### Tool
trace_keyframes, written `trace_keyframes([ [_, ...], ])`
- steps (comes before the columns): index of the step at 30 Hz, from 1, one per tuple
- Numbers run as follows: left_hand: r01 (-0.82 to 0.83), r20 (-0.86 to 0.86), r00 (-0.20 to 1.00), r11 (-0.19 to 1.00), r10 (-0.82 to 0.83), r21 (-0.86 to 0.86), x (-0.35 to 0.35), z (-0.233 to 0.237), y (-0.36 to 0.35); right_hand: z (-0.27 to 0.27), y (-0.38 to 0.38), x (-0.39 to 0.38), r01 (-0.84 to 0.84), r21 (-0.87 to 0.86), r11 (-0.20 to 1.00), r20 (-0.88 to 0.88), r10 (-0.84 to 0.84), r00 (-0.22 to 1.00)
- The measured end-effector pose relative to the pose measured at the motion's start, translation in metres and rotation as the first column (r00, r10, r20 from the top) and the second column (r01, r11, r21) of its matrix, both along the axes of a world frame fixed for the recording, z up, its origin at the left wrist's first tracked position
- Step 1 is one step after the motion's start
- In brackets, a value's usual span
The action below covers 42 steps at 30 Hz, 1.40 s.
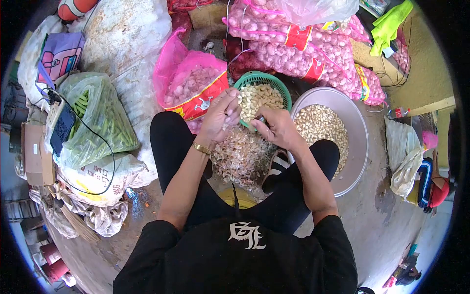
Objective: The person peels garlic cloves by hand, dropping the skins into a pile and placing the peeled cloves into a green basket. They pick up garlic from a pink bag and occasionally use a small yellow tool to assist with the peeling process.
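Observation:
My left hand (221, 117) is closed, its fingers bent together above the heap of papery garlic skins (240, 154); what it holds is too small to name. Just to its right, my right hand (276, 126) is closed around a small dark object (262, 119), perhaps a knife handle. The hands are apart. Beyond them a green basket (289, 95) holds pale peeled cloves (252, 100). On the right, a large pale tub (361, 147) holds many unpeeled cloves (320, 127). An open pink mesh bag of garlic (191, 83) lies beyond my left hand.
Full pink mesh garlic sacks (313, 49) are stacked at the back. A plastic bag of green pods (105, 117) and white sacks (127, 44) stand on the left. A phone (62, 128) with a cable is beside them. Another person (409, 274) is far at the lower right.

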<state>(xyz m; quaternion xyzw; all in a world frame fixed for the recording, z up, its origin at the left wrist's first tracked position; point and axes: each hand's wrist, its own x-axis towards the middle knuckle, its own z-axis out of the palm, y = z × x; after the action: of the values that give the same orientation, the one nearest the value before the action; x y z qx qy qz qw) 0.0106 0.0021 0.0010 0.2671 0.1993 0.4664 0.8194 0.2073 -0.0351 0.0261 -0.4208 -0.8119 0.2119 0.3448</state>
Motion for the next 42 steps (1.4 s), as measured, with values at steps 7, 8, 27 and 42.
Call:
trace_keyframes([
  [7, 0.144, -0.231, 0.965, 0.987, -0.126, 0.065, 0.003, 0.004, -0.010, 0.000, 0.004, -0.001, 0.043, -0.156, 0.987, -0.104, -0.059, 0.993],
  [8, 0.210, -0.312, 0.935, 0.971, -0.166, 0.112, -0.001, 0.005, -0.009, 0.004, 0.004, -0.002, 0.046, -0.161, 0.986, -0.161, -0.073, 0.984],
  [27, 0.005, -0.432, 0.877, 0.895, 0.211, 0.447, -0.003, -0.025, -0.001, 0.003, -0.003, -0.003, -0.030, -0.064, 0.998, -0.148, 0.021, 0.989],
  [42, 0.019, -0.212, 0.977, 0.975, 0.029, 0.219, -0.014, 0.017, -0.009, 0.004, -0.006, -0.001, -0.050, -0.235, 0.971, 0.246, 0.109, 0.963],
])
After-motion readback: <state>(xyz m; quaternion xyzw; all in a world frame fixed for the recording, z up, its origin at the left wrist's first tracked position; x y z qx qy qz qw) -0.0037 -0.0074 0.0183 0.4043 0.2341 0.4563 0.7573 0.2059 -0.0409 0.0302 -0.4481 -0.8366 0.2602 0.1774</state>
